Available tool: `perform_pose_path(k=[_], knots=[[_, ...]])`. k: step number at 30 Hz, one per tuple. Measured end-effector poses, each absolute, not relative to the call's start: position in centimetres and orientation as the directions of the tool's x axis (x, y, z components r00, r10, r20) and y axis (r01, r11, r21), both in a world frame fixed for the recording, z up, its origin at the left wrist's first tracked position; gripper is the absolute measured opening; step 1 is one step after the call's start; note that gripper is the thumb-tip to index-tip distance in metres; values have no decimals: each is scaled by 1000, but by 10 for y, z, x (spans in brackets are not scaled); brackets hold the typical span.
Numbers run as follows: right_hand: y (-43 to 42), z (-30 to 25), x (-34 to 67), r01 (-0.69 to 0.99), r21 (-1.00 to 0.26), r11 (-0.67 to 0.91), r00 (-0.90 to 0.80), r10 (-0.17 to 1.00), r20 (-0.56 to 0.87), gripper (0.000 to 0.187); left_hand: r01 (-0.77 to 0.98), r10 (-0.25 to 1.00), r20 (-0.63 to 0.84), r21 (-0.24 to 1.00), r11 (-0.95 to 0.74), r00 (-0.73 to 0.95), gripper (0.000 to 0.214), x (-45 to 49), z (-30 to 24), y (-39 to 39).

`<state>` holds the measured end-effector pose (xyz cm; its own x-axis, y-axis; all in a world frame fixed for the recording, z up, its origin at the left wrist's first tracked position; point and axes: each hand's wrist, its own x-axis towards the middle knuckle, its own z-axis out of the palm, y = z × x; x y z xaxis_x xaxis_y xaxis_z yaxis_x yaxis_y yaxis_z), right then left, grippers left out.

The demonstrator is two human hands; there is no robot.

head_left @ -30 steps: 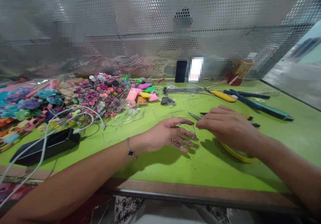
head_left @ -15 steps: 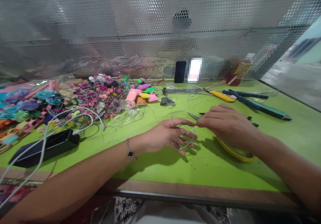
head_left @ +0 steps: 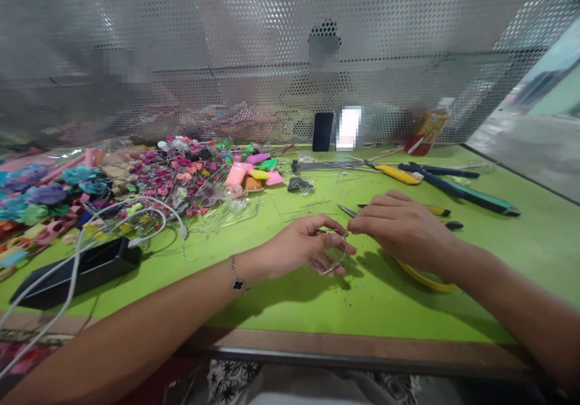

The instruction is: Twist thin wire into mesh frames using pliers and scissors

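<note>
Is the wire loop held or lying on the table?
Held: the wire loop sits in the fingers of the left hand, above the green tabletop.

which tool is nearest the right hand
The pointed metal tool under the right hand, its yellow handle showing; the yellow-handled pliers and blue-handled pliers lie farther back.

The wire ring (head_left: pixel 334 252) was thin bare metal with a dull shine. The table (head_left: pixel 408 308) had a smooth, matt green top above a brown wooden edge (head_left: pixel 362 346). The screen (head_left: pixel 272 24) was perforated silvery metal. The pliers (head_left: pixel 480 198) had smooth plastic handles, the phone (head_left: pixel 322 132) a glossy black face, and the charger (head_left: pixel 75 274) a black plastic case.
</note>
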<state>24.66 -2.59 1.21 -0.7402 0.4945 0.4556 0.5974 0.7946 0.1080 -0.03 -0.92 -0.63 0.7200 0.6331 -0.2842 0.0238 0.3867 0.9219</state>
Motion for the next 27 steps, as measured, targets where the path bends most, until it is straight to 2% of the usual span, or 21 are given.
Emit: perform_pose_path(k=[8, 17, 20, 23, 25, 27], knots=[[-25, 11, 244, 590, 123, 798, -746, 480, 462, 32, -12, 660, -251, 931, 366, 708, 39, 2, -13, -10], [-23, 7, 241, 591, 115, 799, -742, 482, 466, 28, -95, 673, -295, 873, 478, 678, 41, 2, -10, -10], [-25, 14, 242, 631, 107, 769, -675, 475, 564, 20, -108, 695, -298, 873, 476, 654, 39, -1, -10, -6], [-27, 31, 255, 777, 106, 620, -486, 485, 727, 25, -129, 744, -281, 888, 440, 606, 30, -3, -10, -2], [-27, 42, 273, 839, 51, 541, -387, 529, 755, 17, -135, 772, -287, 893, 430, 567, 22, -3, -9, 0], [-28, 46, 295, 855, -9, 519, -425, 710, 562, 14, -136, 792, -305, 891, 433, 529, 15, -3, -7, 1]])
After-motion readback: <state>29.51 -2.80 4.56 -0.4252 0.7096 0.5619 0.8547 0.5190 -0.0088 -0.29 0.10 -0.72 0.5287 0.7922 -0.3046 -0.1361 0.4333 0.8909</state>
